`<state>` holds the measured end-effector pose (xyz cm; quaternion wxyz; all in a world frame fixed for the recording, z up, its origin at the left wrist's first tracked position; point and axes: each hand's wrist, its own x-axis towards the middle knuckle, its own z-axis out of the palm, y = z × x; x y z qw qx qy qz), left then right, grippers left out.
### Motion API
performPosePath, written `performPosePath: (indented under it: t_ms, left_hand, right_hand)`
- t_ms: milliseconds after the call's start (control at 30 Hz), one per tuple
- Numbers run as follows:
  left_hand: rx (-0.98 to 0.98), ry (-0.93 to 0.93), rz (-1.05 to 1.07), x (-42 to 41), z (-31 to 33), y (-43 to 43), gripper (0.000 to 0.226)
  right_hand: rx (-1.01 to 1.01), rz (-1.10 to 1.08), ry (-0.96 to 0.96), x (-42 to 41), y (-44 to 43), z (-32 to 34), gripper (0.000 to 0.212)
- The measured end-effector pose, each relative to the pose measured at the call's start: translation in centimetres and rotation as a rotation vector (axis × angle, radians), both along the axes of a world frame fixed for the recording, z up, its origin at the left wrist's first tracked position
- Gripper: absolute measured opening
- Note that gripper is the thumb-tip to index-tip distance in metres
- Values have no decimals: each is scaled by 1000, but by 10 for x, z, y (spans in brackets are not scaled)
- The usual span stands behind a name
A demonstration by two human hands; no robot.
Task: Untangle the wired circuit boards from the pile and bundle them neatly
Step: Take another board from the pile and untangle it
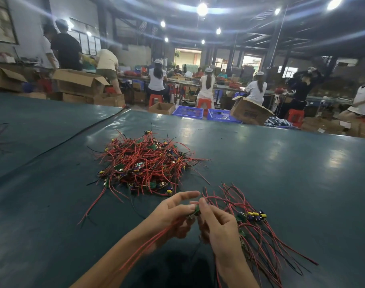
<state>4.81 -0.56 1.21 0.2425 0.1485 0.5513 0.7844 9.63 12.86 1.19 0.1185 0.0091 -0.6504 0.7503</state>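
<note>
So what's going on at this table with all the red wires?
A person works at a dark green table. The left hand and right hand together pinch one small green circuit board, its red wires trailing back toward the person. The tangled pile of wired boards lies further out, untouched. Right of the hands lies a looser bunch with wires roughly lined up, seemingly already pulled free. Nothing looks tied yet.
</note>
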Motion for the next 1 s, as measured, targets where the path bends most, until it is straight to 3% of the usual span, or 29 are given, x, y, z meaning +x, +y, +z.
performPosePath:
  t_ms: [133,300,433,533,700,833,1000]
  left_hand:
    - [28,-34,81,-3,0,0,36]
    - [171,-160,93,3,-3,4,28]
    - [-104,114,59,16,-10,10,29]
    - [-132,256,119,21,-5,13,27]
    - [-104,346,270,20,0,15,51]
    - [-211,475,247,19,-1,15,46]
    - [-269,504,245,15,-4,12,45]
  right_hand:
    - [-114,-14,-6,1,-2,5,23]
    - [-272,-96,-76,0,-2,6,14]
    - [-307,-137,-102,0,-2,4,13]
    - [-220,-83,-104,2,-4,6,22]
    - [-179,-117,-97,0,-11,3,12]
    - [-172,-205,-129,-3,-9,-1,19]
    - [-248,-225,-187,-4,-10,1,25]
